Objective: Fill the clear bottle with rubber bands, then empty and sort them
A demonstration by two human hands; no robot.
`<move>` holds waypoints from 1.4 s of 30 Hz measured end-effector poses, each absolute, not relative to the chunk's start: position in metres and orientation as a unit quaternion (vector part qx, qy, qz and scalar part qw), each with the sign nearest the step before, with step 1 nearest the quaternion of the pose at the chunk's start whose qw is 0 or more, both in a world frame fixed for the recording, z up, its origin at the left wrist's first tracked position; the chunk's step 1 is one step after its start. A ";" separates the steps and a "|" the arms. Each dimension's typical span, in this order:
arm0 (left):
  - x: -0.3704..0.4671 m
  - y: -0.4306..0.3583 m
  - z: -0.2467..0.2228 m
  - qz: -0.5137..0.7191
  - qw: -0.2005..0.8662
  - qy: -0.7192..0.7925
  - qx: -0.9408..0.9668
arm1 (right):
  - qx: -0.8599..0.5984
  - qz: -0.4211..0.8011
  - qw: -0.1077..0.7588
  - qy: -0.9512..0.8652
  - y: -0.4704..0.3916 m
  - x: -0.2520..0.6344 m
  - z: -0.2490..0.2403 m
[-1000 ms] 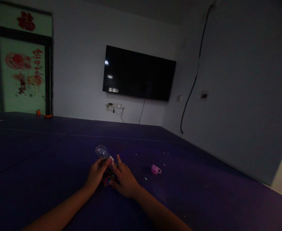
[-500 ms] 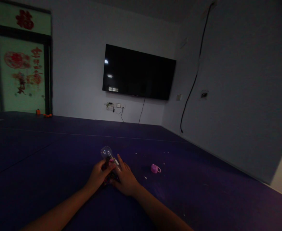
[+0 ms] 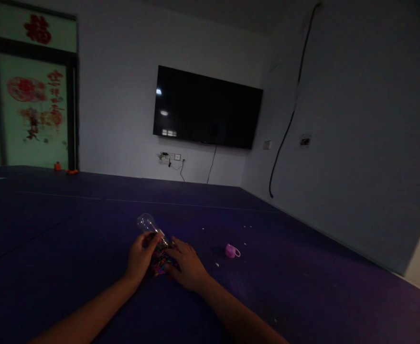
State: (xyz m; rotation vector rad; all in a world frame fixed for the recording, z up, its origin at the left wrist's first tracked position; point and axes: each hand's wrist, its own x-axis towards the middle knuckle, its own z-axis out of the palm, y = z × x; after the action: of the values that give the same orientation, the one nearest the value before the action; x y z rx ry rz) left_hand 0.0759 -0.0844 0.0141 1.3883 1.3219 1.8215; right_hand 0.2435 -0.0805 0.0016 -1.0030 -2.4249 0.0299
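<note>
My left hand (image 3: 140, 258) grips a clear plastic bottle (image 3: 152, 228) that lies tilted, its rounded end pointing away to the upper left. Beneath the bottle's near end is a heap of small multicoloured pieces (image 3: 160, 264), too small and dark to name exactly. My right hand (image 3: 188, 265) rests at the heap's right side, fingers stretched over it and thumb apart. Some of the pieces are hidden under its fingers. Off to the right stands a pink cap with a ring loop (image 3: 230, 251), touched by neither hand.
The dark purple surface (image 3: 88, 229) spreads to the walls, with several white scraps (image 3: 217, 264) near the cap. Orange objects (image 3: 57, 166) sit at the far left edge. A television (image 3: 208, 109) hangs on the back wall, and a black cable (image 3: 288, 124) runs down the right wall.
The bottle and my left hand have shifted left, away from the right hand. More of the coloured heap shows between the hands. The pink cap has stayed put.
</note>
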 end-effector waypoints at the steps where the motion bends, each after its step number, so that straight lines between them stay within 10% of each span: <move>1: 0.076 -0.084 0.014 0.669 0.237 0.485 0.510 | -0.365 0.012 0.266 -0.892 -0.080 0.244 0.001; 20: 0.080 -0.089 0.015 0.630 0.048 0.510 0.585 | -0.358 0.013 0.341 -0.869 -0.082 0.243 0.006; 33: 0.066 -0.075 0.008 0.714 0.157 0.517 0.445 | -0.385 0.273 0.402 -0.785 -0.090 0.245 -0.010; 42: 0.060 -0.070 0.006 0.723 0.227 0.532 0.377 | -0.371 0.242 0.450 -0.776 -0.087 0.243 -0.004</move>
State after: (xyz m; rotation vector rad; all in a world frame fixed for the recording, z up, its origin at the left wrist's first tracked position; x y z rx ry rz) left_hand 0.0597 -0.0700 0.0063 1.0375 1.4659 1.9932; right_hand 0.2429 -0.0869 -0.0042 -0.9163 -1.9188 0.5974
